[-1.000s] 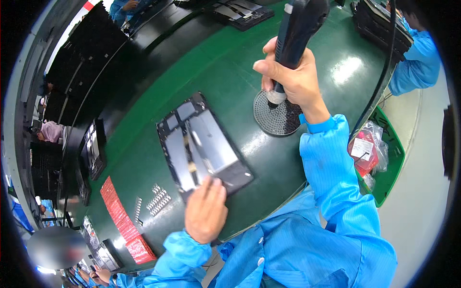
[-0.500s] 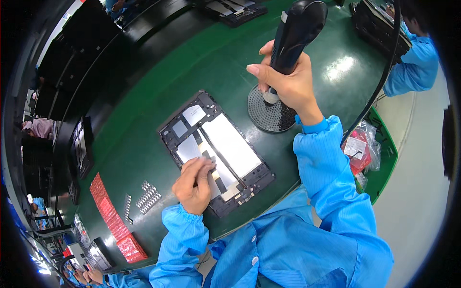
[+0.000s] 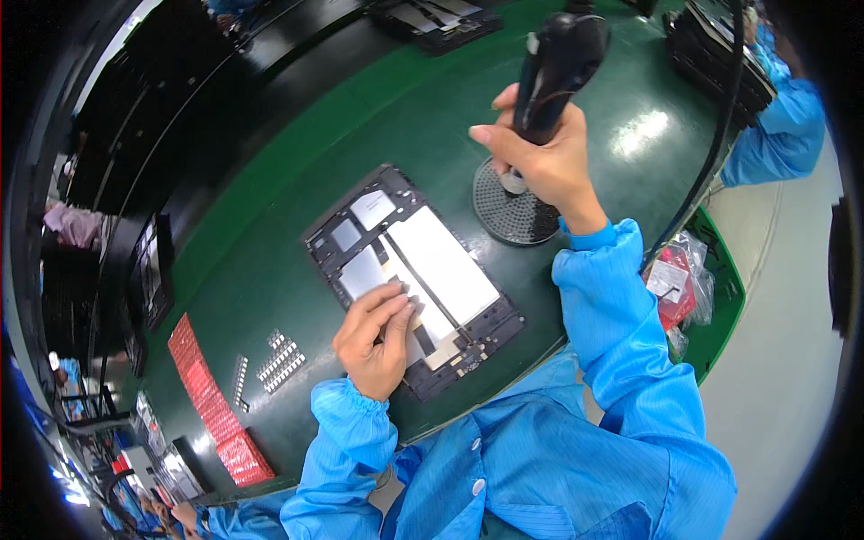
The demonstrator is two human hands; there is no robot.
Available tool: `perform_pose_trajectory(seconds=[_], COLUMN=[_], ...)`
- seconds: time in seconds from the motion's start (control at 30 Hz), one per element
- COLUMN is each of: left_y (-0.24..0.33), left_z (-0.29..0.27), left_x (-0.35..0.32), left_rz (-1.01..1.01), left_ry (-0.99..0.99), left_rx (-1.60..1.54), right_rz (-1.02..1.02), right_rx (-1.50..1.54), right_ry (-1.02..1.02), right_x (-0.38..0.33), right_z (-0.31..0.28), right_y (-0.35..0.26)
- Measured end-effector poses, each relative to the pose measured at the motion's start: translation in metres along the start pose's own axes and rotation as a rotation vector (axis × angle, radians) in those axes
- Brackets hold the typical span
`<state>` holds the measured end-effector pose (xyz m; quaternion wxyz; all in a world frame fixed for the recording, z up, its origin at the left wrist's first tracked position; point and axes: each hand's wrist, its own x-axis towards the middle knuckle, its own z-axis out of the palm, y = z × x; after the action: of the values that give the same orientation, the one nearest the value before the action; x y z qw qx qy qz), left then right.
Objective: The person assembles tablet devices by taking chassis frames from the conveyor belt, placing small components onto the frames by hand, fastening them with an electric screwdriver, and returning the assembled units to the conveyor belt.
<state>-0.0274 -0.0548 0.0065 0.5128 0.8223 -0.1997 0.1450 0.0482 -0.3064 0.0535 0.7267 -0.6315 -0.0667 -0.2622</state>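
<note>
The right grip (image 3: 551, 166) clasps a screwdriver (image 3: 562, 76) beside the tablet (image 3: 453, 264), likely fragile, best edge-held; what the left grip (image 3: 373, 340) holds is unclear.

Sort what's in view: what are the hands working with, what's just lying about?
At the hands:
black tool, in right hand
opened flat device, under left hand
round dish, at tool tip

Apparently lying about:
red bubble wrap
small silvery pieces
green crate with bags

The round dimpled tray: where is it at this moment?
In the head view, the round tray lies right of centre on the green table, beside the opened flat device, under the tip of the black tool in the right hand.
</note>
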Motion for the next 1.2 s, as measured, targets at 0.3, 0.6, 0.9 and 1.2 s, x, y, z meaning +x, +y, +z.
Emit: perform_pose_trajectory(seconds=[0.3,0.6,0.9,1.2], left_y=[-0.02,-0.033,-0.049,-0.043], left_z=[-0.065,-0.056,-0.048,-0.073], left_x=[-0.008,0.005,0.024,0.047], left_rz=[-0.602,-0.566,-0.359,-0.617], left_ry=[0.093,-0.03,0.032,-0.17], left_rx=[-0.328,-0.227,-0.082,-0.152], right_rz=[-0.202,-0.152,-0.129,0.003], right_rx=[0.058,0.237,0.263,0.182], right_ry=[-0.007,-0.258,-0.359,-0.455], right_x=[-0.018,-0.045,-0.051,-0.053], right_z=[0.008,0.081,0.13,0.176], right_y=[-0.037,-0.045,-0.045,-0.014])
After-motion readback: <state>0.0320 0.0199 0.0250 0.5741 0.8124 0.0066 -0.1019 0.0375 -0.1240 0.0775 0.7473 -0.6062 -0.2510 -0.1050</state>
